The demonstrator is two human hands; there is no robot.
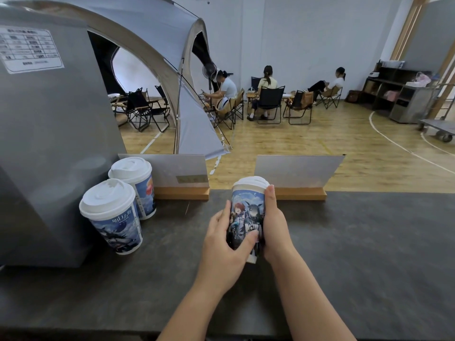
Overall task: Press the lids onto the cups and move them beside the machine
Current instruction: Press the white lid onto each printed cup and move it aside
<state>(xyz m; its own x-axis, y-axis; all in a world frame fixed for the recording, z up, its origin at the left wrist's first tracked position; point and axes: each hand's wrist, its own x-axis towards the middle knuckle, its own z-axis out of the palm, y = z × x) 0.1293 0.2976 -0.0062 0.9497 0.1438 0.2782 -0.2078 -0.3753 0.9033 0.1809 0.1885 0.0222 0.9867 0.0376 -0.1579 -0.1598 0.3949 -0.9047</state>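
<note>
Both hands are wrapping around one printed cup (247, 215) near the middle of the dark counter (369, 242): the left hand (227, 238) is curling round its lower left side with the thumb lying across the artwork, and the right hand (273, 225) is clasping its right side with fingers running up toward the rim. The cup is leaning away from the person, top toward the far edge, and whether its base is touching the counter I cannot tell. Its white lid (251, 182) is sitting on the rim and looks seated, so the two-sided hold is probably there to steady and carry the cup rather than to press down, since neither palm is over the lid. At the left, two more lidded cups are standing upright just beside the grey machine (49, 143), the nearer cup (113, 217) in front and the farther cup (134, 185) behind it, close together, likely parked there as finished ones. The held cup is well apart from that pair, so it appears to be the one remaining to go left. Two card stands on wooden bases (298, 172) are lining the far edge of the counter.
</note>
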